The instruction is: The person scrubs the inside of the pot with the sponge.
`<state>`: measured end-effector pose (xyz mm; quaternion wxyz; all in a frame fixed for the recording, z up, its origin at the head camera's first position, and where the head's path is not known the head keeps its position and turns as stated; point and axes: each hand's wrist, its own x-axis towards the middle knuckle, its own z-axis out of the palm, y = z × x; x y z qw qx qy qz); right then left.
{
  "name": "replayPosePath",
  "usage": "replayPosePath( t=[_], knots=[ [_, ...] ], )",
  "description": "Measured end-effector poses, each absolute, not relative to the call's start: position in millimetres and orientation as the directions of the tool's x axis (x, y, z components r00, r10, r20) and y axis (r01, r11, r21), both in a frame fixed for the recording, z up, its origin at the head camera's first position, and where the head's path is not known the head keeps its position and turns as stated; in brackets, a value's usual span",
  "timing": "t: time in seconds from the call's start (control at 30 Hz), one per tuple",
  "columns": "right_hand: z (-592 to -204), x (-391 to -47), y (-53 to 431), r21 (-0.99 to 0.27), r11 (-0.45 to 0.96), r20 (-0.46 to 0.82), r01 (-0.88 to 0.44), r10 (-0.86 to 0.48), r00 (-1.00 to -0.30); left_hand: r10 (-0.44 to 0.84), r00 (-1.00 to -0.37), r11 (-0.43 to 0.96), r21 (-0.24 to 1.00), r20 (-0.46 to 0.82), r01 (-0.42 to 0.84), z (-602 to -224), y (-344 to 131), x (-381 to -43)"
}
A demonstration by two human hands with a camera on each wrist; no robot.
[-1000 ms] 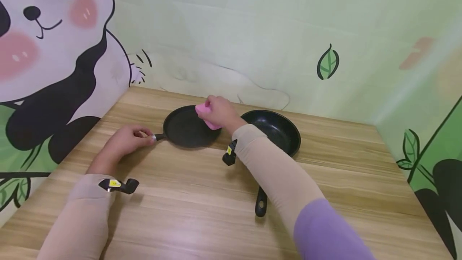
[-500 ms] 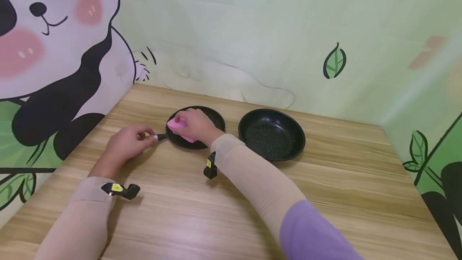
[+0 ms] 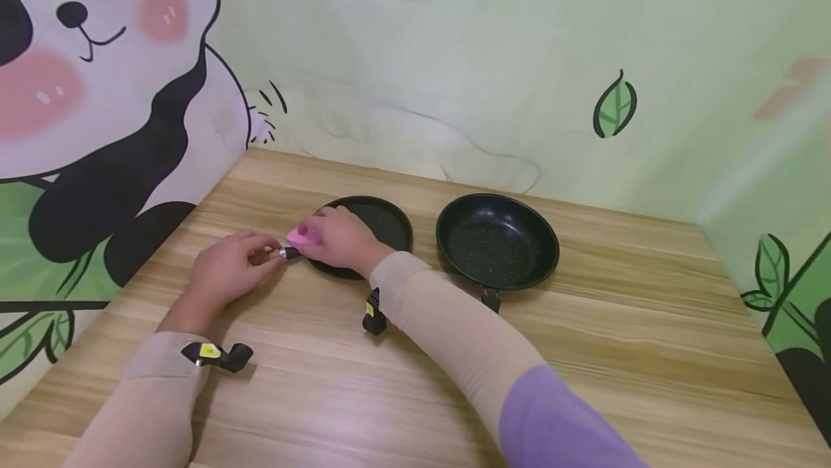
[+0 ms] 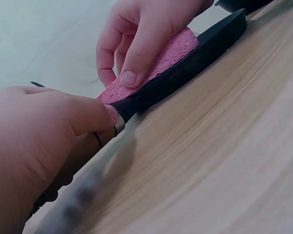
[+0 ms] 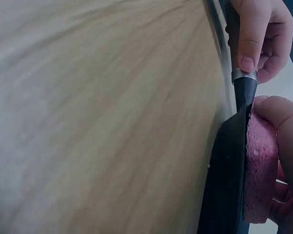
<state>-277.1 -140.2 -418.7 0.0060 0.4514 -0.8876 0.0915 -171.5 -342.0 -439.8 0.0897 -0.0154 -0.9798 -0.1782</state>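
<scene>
A flat black frying pan [image 3: 383,226] lies on the wooden table at the left. My left hand [image 3: 230,266] grips its handle [image 4: 83,156] close to the metal collar [image 5: 244,74]. Over the side of the pan nearest that handle, my right hand [image 3: 340,241] pinches a pink sponge [image 4: 173,56] between thumb and fingers. The sponge lies against the pan's inside by the rim, as both wrist views show. Part of the sponge is hidden under the right hand in the head view.
A deeper black frying pan [image 3: 496,241] stands to the right, its handle [image 3: 490,301] mostly hidden behind my right forearm. Walls with a panda and leaf print border the wooden table [image 3: 623,352] at the back and sides.
My right hand has moved the sponge leftward across the flat pan, from its far right rim to the handle side. My left hand keeps its grip on the handle. The view has shifted slightly.
</scene>
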Motion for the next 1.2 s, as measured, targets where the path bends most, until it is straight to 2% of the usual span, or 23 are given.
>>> replayPosePath(
  t=[0.4,0.7,0.9,1.2],
  knots=[
    [-415,-278,-140,-0.141,0.591,0.061,-0.794,-0.795,-0.603,0.034,-0.958,0.957,0.268,0.284,0.113,-441,-343,-167],
    [-414,-296,-143,-0.078,0.687,0.099,-0.722,-0.716,-0.691,0.034,-0.955,0.954,0.275,0.295,0.119,-444,-343,-168],
    [-413,-313,-134,-0.087,0.756,0.109,-0.649,-0.640,-0.761,0.026,-0.953,0.954,0.277,0.303,0.115,-445,-341,-173],
    [-412,-334,-111,-0.140,0.777,0.131,-0.614,-0.600,-0.789,0.000,-0.968,0.950,0.302,0.250,0.078,-445,-342,-167]
  ],
)
